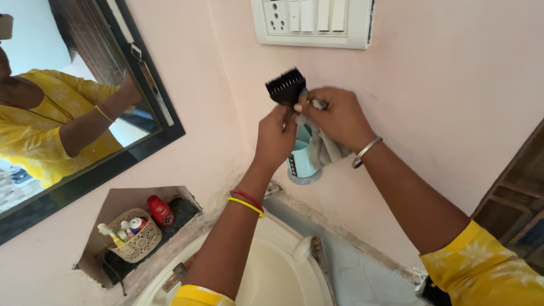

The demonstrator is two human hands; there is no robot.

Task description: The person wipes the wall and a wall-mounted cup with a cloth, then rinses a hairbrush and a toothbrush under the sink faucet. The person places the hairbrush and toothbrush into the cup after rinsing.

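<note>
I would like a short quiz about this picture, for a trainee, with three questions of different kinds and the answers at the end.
1. True or false: the left hand holds the black comb with its teeth pointing up.
2. Multiple choice: what does the right hand press against the comb? A) a grey cloth B) a toothbrush C) a sponge
3. Short answer: where does the cream basket of small bottles stand?

Key
1. True.
2. A, the grey cloth, which hangs down in front of a light blue cup.
3. In the wall niche below the mirror, left of the sink, beside a red bottle.
</note>
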